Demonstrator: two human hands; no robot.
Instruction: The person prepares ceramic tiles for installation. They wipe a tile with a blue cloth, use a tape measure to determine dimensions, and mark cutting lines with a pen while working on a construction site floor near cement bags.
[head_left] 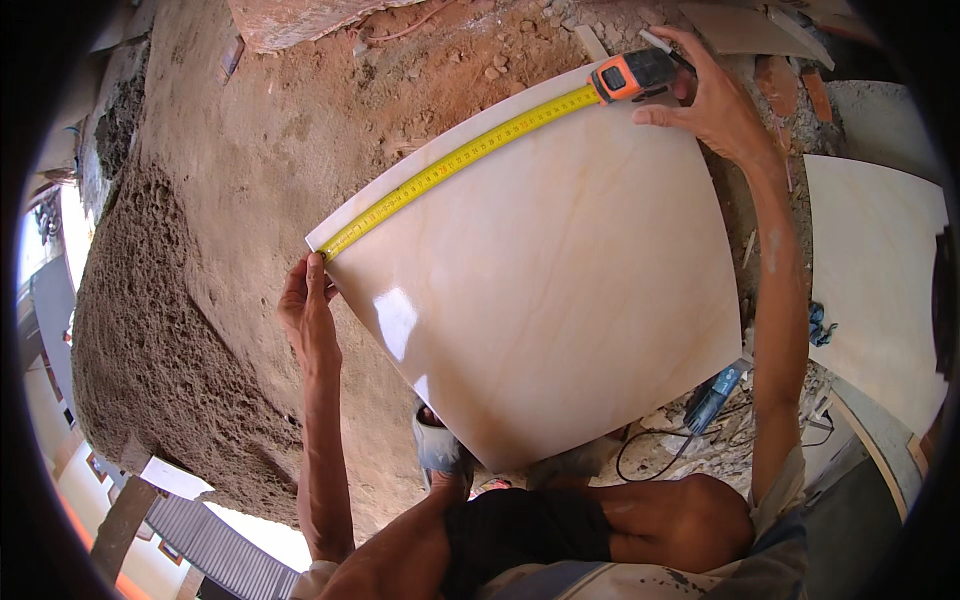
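Observation:
A large cream tile with a glossy, faintly veined face lies tilted in front of me. Along its far edge stretches the yellow blade of a tape measure. My left hand pinches the blade's end at the tile's left corner. At the far right corner, the orange and black tape measure case rests on the tile. My right hand is curved around the case's right side, thumb stretched out over the tile. A slim white-ended pen sticks out between its fingers; the finger contact with the case is partly hidden.
Beside my right knee lies a blue corded power tool on rubble. Another cream tile is at the right. Reddish loose soil lies beyond the tile, and a rough grey-brown mound rises at left. My feet are under the tile's near edge.

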